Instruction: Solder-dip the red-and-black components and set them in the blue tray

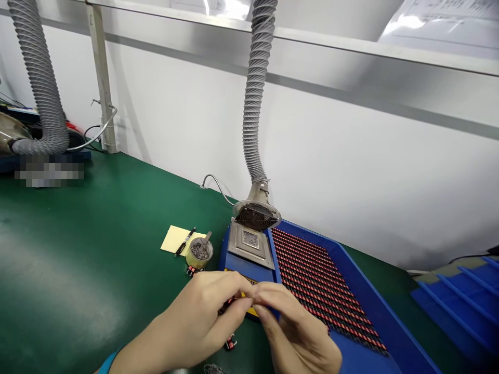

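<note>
My left hand (202, 317) and my right hand (300, 332) meet fingertip to fingertip low in the head view, over the front of a blue solder pot (249, 244). Between the pinched fingers sits a small red-and-black component (228, 305), held mainly by the left hand. The right hand's fingers are closed at the same spot; what they hold is too small to make out. Another small red-and-black component (231, 342) lies on the green mat under the hands. To the right, a blue tray (390, 322) carries rows of red-and-black parts (323, 285).
A grey fume hose with a round intake (256, 215) hangs over the pot. A small cup of dark bits (199, 253), a pen (185, 241) and a yellow note (175, 239) lie on the green mat (78, 259). Blue bins (463, 301) stand right; a second hose (39, 93) hangs far left.
</note>
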`<state>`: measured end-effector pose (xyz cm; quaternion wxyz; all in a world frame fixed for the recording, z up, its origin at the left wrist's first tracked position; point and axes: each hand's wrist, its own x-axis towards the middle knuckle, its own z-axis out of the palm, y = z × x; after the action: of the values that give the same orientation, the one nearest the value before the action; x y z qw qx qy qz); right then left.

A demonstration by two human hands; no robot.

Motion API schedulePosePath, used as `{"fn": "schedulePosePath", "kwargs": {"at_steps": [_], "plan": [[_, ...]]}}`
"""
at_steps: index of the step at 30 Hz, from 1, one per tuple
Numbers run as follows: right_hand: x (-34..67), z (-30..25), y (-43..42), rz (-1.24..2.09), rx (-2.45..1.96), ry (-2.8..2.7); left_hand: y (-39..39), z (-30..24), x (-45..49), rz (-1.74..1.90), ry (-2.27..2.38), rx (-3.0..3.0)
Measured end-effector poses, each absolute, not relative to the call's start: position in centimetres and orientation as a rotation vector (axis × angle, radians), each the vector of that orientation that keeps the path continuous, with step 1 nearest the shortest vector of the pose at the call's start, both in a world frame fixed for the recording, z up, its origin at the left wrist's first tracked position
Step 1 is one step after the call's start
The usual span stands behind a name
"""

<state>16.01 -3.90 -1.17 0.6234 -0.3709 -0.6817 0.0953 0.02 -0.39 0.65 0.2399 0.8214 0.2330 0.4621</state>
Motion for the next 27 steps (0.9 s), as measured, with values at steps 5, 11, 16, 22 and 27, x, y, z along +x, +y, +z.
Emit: {"fn": "schedulePosePath", "kwargs": {"at_steps": [5,11,16,22,27], "plan": [[15.1,-1.6,-4.0,0.370,-1.027,-1.465,-0.1,0.1,0.5,1.383,0.634,2.574],[15.6,-1.3,-3.5,0.808,-0.781,-1.355,-0.2,0.2,0.2,1.369,0.612,2.434],[15.9,-1.4,-3.9,0.220,-0.876,-1.576,-0.3,0.6,0.1,1.286,0.627,2.291],[15.2,-1.8,-3.7,0.775,-0.960,-1.352,-0.2,0.0,0.8,1.411,0.607,2.618],[15.7,-1.4,-3.4,0.639,-0.816,-1.372,-0.5,0.2,0.5,1.342,0.601,2.245]]}}
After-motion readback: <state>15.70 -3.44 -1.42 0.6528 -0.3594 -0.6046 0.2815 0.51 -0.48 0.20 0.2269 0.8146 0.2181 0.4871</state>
